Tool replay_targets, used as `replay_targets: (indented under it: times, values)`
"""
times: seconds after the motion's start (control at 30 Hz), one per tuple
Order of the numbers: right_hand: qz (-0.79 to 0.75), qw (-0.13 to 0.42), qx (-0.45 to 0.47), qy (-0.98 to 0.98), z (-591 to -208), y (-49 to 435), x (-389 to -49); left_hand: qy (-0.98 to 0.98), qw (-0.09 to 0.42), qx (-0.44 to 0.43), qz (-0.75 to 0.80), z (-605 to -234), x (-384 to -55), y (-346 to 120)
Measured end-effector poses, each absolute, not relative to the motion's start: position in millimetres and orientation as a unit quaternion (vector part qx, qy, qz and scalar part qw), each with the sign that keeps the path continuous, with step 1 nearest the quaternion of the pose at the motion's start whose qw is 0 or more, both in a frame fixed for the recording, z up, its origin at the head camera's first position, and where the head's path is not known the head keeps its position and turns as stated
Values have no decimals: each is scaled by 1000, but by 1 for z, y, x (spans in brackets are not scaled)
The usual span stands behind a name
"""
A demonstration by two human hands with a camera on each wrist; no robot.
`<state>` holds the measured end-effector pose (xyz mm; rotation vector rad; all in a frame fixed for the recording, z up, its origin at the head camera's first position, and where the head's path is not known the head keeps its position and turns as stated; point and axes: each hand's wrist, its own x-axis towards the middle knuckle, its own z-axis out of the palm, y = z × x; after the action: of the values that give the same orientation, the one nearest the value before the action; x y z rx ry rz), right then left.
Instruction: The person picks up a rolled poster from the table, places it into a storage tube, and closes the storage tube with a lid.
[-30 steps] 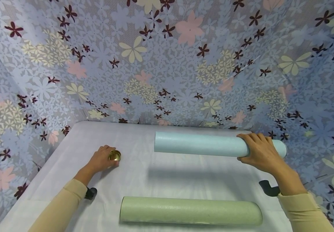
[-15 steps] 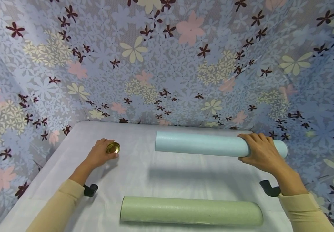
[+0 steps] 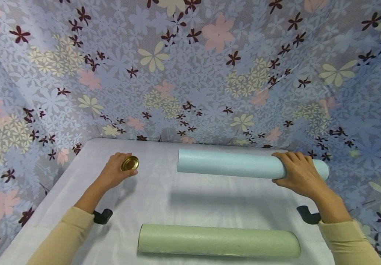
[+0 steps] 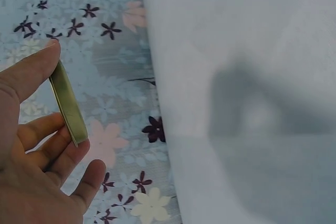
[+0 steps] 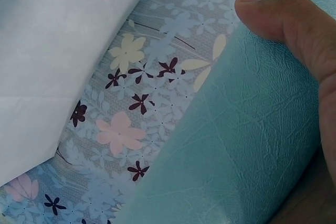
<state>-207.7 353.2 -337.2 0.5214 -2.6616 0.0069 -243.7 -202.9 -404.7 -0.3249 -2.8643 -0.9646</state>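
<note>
My left hand (image 3: 112, 173) pinches a round gold metal lid (image 3: 130, 163) by its rim, above the left part of the table. In the left wrist view the lid (image 4: 69, 106) appears edge-on between thumb and fingertips. On the right, my right hand (image 3: 299, 175) grips a light blue tube (image 3: 231, 163) near its right end. The tube lies level in the air, with its shadow on the tabletop below. Close up in the right wrist view, the tube's creased, leather-like surface (image 5: 226, 129) runs under the thumb. Its left end faces the lid, apart from it; I cannot see into it.
A pale green tube (image 3: 218, 241) lies crosswise near the front of the white-covered table (image 3: 163, 198). Floral fabric (image 3: 190, 73) hangs behind the table and along both sides. A black wrist mount (image 3: 102, 216) sits under the left wrist, another (image 3: 308, 215) by the right.
My left hand has moved the gold lid up and slightly away, turning its face more toward the head camera. My right hand and the blue tube have stayed nearly still.
</note>
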Motion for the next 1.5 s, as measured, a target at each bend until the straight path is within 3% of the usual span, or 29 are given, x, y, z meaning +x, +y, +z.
replay_targets:
  times: [0.73, 1.5]
  values:
    - [6, 218, 188, -958, -331, 355, -207, -896, 59, -135, -420, -373, -233, -187]
    - [11, 236, 207, -949, -329, 354, -206, -833, 24, -157, -530, -352, -214, -161]
